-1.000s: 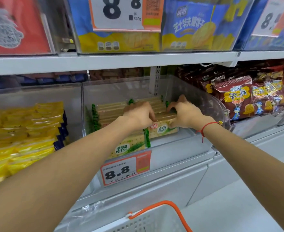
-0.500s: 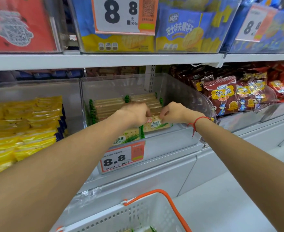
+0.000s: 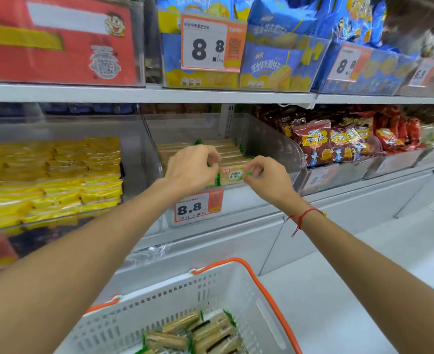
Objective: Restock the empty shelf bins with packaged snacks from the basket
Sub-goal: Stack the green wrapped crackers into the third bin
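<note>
Crackers (image 3: 232, 175): one pack stands at the front of the clear bin (image 3: 269, 141) on the middle shelf (image 3: 236, 98), label facing out, ahead of a row of like packs laid flat behind it. Left hand (image 3: 190, 169) has its fingers curled at the pack's left end; right hand (image 3: 267, 178) pinches the right end between thumb and fingertips. Both grips appear closed on the pack, though the left fingertips are partly hidden by the hand itself.

Handling, judged from appearance: the pack looks light, a thin film sleeve over a stiff stack of biscuits. The film is likely slippery and the contents brittle, so a hold at the two crimped ends, as now, seems sounder than a squeeze across the middle.

Bin is only partly filled; space remains above the row. Price tag (image 3: 198, 206) reading 8.8 hangs on the bin front, just below the hands.

Basket (image 3: 236, 284), white with orange handle, sits below and nearer the person, with more packs of the same kind in it. Yellow packs (image 3: 57, 175) fill the bin to the left; red bags (image 3: 313, 141) fill the one to the right.
</note>
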